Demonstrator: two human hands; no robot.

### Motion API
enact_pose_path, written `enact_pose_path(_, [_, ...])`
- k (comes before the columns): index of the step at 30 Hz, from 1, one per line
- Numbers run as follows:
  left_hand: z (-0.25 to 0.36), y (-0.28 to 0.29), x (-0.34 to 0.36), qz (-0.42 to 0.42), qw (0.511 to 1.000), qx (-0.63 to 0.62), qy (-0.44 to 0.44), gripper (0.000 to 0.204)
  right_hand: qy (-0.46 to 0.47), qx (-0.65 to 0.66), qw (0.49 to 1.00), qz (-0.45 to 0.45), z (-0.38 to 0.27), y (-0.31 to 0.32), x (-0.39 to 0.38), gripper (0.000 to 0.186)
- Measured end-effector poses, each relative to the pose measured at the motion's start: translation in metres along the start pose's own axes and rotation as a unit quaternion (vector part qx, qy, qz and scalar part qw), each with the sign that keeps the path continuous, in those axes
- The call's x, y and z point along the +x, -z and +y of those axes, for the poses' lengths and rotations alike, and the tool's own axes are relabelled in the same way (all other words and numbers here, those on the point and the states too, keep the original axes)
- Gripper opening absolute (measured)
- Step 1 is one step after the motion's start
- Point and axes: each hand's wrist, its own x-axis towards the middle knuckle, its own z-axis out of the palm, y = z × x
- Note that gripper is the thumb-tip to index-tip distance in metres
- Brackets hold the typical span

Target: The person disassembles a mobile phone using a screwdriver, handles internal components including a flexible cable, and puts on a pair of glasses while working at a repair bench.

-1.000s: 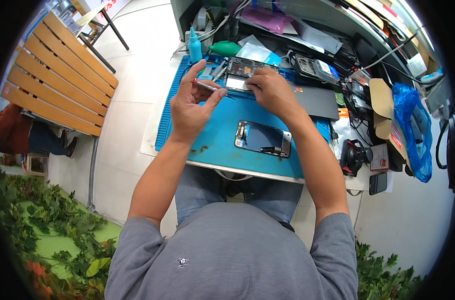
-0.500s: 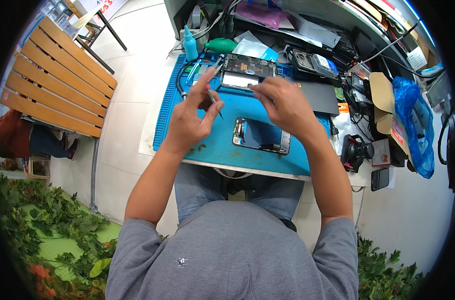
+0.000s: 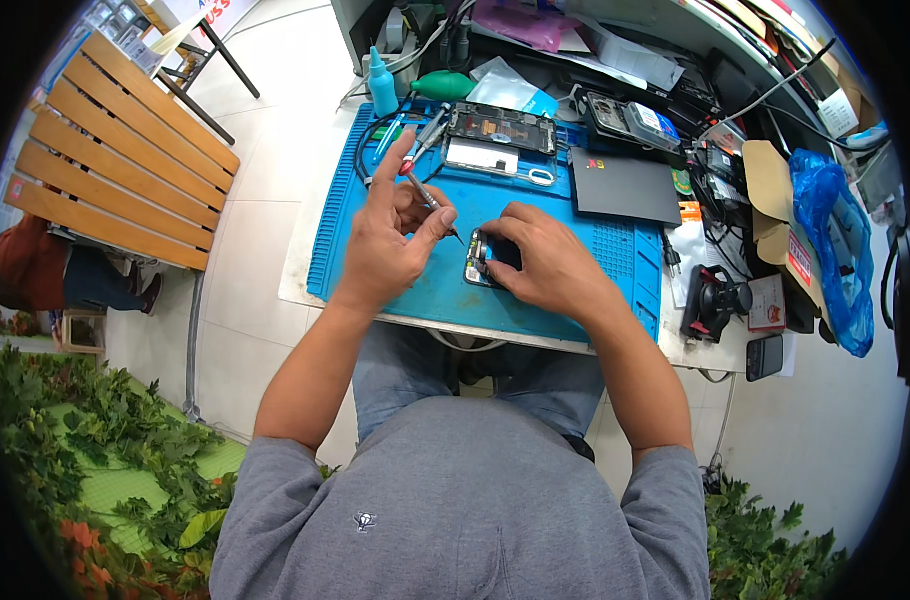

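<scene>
My left hand [image 3: 385,240] is closed on a thin silver screwdriver with a red cap [image 3: 426,196], held slanting with its dark tip beside the phone's left end. My right hand [image 3: 545,260] grips a phone screen assembly [image 3: 475,255] low on the blue mat [image 3: 370,285], covering most of it. Behind my hands an opened phone body [image 3: 500,128] sits at the mat's back, with a silvery piece and a white ring [image 3: 541,177] in front of it. To the right lies a flat dark grey slab [image 3: 625,185].
Blue bottle [image 3: 382,85], green blower [image 3: 440,86], phone parts [image 3: 630,125] and cables crowd the back. Cardboard [image 3: 775,195], blue bag [image 3: 825,255] and a black holder [image 3: 710,305] are at right. A person [image 3: 30,260] is at far left beside a slatted wooden seat [image 3: 125,150].
My right hand has moved down from the opened phone body onto the screen assembly, now gripping it. My left hand has lowered slightly, still holding the screwdriver.
</scene>
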Motion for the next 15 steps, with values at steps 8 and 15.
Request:
enact_pose_path(8, [-0.015,-0.003,-0.007,0.031,0.998,0.004,-0.052,0.094,-0.016,0.027,0.999,0.009,0.004,-0.006,0.003,0.034])
enact_pose_path(15, [-0.016,-0.003,-0.015,-0.020,0.991,0.058,-0.120,0.093,0.007,0.015,1.000,0.008,0.006,-0.007,0.003,0.034])
